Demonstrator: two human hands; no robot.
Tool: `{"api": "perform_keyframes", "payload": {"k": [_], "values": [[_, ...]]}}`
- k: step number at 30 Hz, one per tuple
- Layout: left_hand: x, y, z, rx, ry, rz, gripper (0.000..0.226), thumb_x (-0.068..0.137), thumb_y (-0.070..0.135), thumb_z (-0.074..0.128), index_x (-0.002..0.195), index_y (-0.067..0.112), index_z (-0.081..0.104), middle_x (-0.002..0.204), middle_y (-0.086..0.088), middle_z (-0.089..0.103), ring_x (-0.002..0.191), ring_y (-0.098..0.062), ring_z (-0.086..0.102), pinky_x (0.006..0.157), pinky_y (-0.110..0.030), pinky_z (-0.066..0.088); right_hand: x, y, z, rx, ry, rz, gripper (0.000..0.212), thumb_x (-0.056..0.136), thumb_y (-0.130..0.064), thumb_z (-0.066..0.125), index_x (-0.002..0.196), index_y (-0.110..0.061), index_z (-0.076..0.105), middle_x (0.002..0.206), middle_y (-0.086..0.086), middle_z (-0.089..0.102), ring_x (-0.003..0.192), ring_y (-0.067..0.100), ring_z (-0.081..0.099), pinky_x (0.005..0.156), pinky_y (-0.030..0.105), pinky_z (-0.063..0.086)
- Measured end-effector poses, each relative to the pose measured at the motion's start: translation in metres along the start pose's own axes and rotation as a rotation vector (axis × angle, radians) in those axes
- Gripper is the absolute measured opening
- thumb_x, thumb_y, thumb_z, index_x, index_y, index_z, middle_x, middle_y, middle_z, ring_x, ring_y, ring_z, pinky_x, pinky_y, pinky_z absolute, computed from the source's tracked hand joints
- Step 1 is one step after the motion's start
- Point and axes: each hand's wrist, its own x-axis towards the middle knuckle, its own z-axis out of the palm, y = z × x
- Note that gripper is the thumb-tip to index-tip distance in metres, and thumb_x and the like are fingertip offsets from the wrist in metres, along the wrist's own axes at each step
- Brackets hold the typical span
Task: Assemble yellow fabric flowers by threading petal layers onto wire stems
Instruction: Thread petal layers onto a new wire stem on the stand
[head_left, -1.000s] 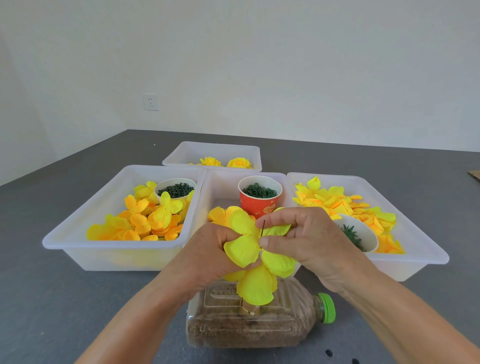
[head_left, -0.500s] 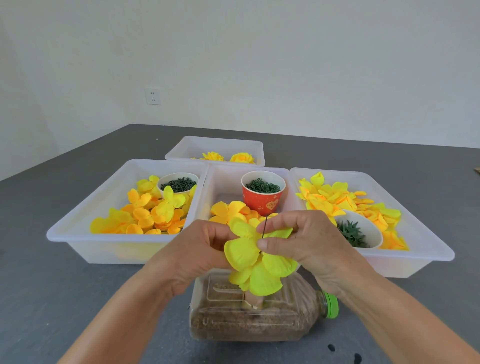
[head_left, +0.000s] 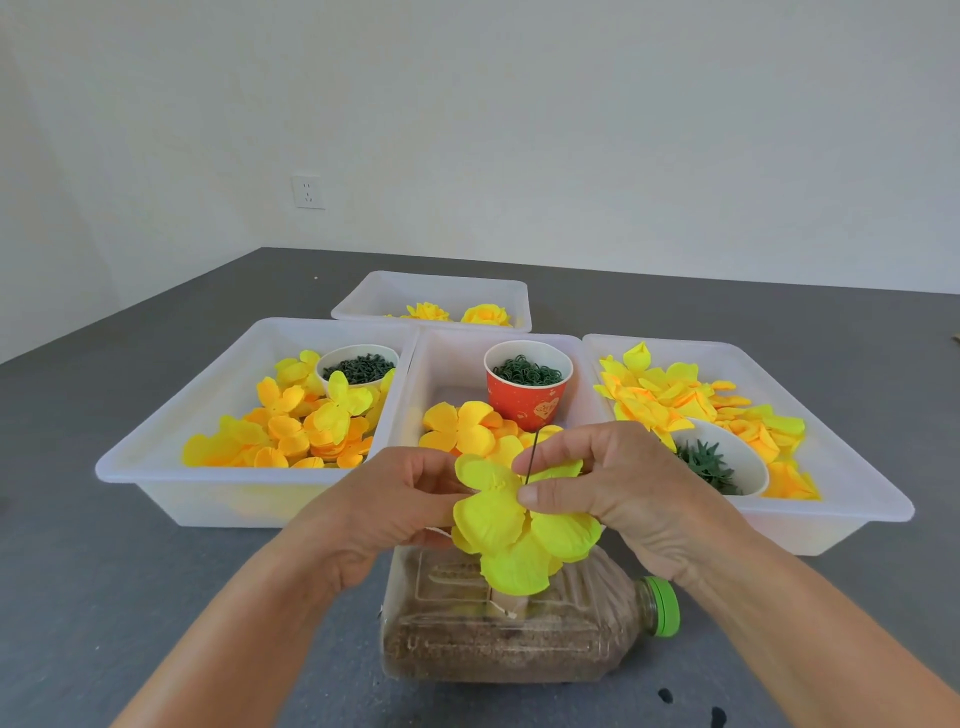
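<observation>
I've got both hands on the petal layer (head_left: 519, 525) over the bottle (head_left: 498, 629) — left hand (head_left: 395, 514) pinching its edge, right hand (head_left: 613, 493) pinching near the wire (head_left: 531, 457). Looks floppy and light, so I'd grip close to the centre hole — the wire probably bends easily.

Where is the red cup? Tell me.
In the head view, the red cup stands at the back of the middle tray, just beyond the wire stem and both hands.

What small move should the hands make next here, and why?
Probably slide the yellow petal layer further down the wire stem: the wire's tip already pokes up through it, and the left hand and right hand both pinch the petals around it.
</observation>
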Motion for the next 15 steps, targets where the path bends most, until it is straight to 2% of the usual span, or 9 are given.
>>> {"api": "perform_keyframes", "payload": {"k": [2, 4, 6, 10, 15], "values": [[0.0002, -0.0003, 0.0002, -0.077, -0.020, -0.023, 0.033, 0.072, -0.003, 0.070, 0.105, 0.004, 0.068, 0.100, -0.012, 0.072, 0.080, -0.017, 0.069, 0.067, -0.030, 0.057, -0.0006, 0.0004, 0.0009, -0.008, 0.000, 0.003, 0.023, 0.065, 0.004, 0.079, 0.072, -0.017, 0.073, 0.065, -0.013, 0.068, 0.059, -0.002, 0.062, 0.055, 0.017, 0.049], [0.0010, -0.0011, 0.0005, -0.152, -0.023, -0.037, 0.041, 0.062, -0.004, 0.072, 0.103, 0.001, 0.067, 0.094, -0.013, 0.072, 0.074, -0.018, 0.069, 0.063, -0.030, 0.058, -0.0009, 0.0008, 0.0015, -0.036, 0.010, 0.011, 0.022, 0.064, 0.002, 0.079, 0.073, -0.017, 0.073, 0.069, -0.010, 0.069, 0.062, 0.001, 0.062, 0.061, 0.021, 0.052], [0.0016, -0.0017, 0.0011, -0.200, -0.025, -0.047, 0.047, 0.056, -0.001, 0.071, 0.102, 0.000, 0.066, 0.090, -0.014, 0.071, 0.071, -0.020, 0.069, 0.060, -0.030, 0.058, -0.0014, 0.0010, 0.0019, -0.061, 0.020, 0.010, 0.021, 0.064, 0.001, 0.080, 0.073, -0.017, 0.073, 0.067, -0.012, 0.067, 0.059, -0.002, 0.061, 0.059, 0.018, 0.051], [0.0016, -0.0012, 0.0022, -0.219, -0.042, -0.048, 0.044, 0.054, 0.000, 0.071, 0.097, 0.000, 0.067, 0.084, -0.013, 0.071, 0.068, -0.020, 0.069, 0.058, -0.030, 0.057, -0.0017, 0.0004, 0.0017, -0.125, 0.026, -0.014, 0.019, 0.064, -0.002, 0.082, 0.073, -0.016, 0.073, 0.055, -0.018, 0.063, 0.052, -0.008, 0.056, 0.051, 0.011, 0.045], [0.0017, -0.0011, 0.0014, -0.258, -0.041, -0.036, 0.037, 0.057, -0.003, 0.066, 0.094, 0.000, 0.065, 0.077, -0.011, 0.070, 0.064, -0.019, 0.069, 0.053, -0.028, 0.056, -0.0005, -0.0004, 0.0004, -0.200, -0.034, -0.016, 0.017, 0.067, -0.005, 0.081, 0.076, -0.016, 0.073, 0.051, -0.021, 0.061, 0.051, -0.010, 0.054, 0.049, 0.009, 0.042]]}}
